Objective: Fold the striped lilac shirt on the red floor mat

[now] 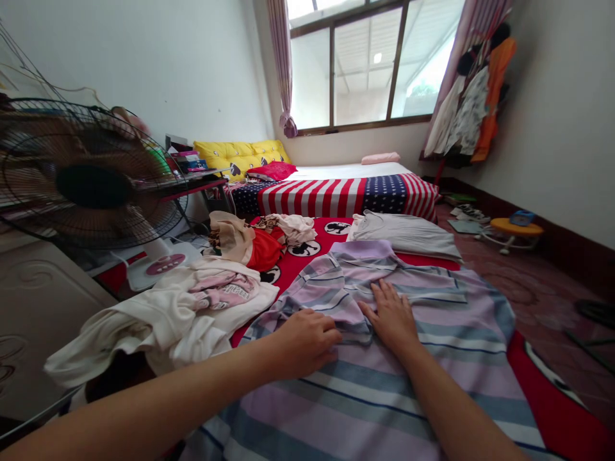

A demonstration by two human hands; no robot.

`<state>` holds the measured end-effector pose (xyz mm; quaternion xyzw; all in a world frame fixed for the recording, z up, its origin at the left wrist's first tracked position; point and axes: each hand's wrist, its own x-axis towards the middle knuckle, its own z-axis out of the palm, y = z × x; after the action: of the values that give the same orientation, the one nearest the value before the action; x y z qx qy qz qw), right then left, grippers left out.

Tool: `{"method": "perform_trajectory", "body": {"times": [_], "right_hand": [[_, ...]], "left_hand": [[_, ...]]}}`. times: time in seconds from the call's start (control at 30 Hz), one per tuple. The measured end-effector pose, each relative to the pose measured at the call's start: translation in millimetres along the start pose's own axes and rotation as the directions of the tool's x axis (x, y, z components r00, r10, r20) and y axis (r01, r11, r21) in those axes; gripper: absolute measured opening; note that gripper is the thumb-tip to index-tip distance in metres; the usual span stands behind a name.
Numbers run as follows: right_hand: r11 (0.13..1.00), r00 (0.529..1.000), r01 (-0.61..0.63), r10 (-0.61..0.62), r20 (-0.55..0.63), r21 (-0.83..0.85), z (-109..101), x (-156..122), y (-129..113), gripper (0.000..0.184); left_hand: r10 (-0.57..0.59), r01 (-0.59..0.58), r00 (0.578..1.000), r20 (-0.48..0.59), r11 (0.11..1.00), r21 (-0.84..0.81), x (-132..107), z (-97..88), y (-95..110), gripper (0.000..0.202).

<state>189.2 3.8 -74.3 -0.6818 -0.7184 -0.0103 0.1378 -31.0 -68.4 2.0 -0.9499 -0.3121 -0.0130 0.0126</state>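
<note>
A lilac, white and blue striped collared shirt [423, 378] lies spread on a red cover [552, 410], with one part folded over. My left hand [302, 342] rests on the folded edge with curled fingers, and I cannot tell whether it pinches the cloth. My right hand [391, 318] lies flat on the shirt, fingers apart, holding nothing. The hands are close together, not touching. Left of my left hand is a crumpled white garment [158, 323] with a pink printed piece on it. A folded grey garment [403, 234] lies beyond the shirt.
A pile of red and cream clothes [245, 243] lies on the cover. A standing fan [91, 179] is at the left. Beyond is a bed with a stars-and-stripes cover [336, 197] under a window. Clothes hang at the right, above a tiled floor [542, 301] with a small orange stool [516, 227].
</note>
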Motion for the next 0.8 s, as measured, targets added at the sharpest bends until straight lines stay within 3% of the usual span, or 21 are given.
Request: {"method": "perform_trajectory", "body": {"times": [0.2,0.37,0.5,0.67,0.8], "right_hand": [[1.0,1.0,0.004,-0.004,-0.009,0.026,0.8,-0.1,1.8,0.064],[0.999,1.0,-0.004,0.004,-0.006,0.041,-3.8,-3.0,-0.3,0.062],[0.998,1.0,-0.001,0.003,-0.029,0.064,-3.6,-3.5,-2.0,0.061],[0.971,0.989,0.029,0.006,-0.144,0.236,-4.3,-1.9,2.9,0.047],[0.817,0.937,0.205,-0.005,-0.349,0.538,-21.1,-8.5,7.8,0.04]], "left_hand": [[-0.176,0.177,0.984,-0.036,0.984,-0.002,10.9,0.3,1.5,0.021],[-0.201,0.201,0.98,-0.01,0.975,0.096,6.7,12.3,6.8,0.017],[-0.237,0.243,0.97,-0.056,0.959,0.144,-0.2,9.2,5.8,0.022],[-0.444,0.445,0.891,-0.099,0.895,-0.006,-6.1,4.6,-12.5,0.024],[-0.588,0.577,0.803,-0.099,0.808,-0.121,-7.0,9.5,-26.7,0.021]]}}
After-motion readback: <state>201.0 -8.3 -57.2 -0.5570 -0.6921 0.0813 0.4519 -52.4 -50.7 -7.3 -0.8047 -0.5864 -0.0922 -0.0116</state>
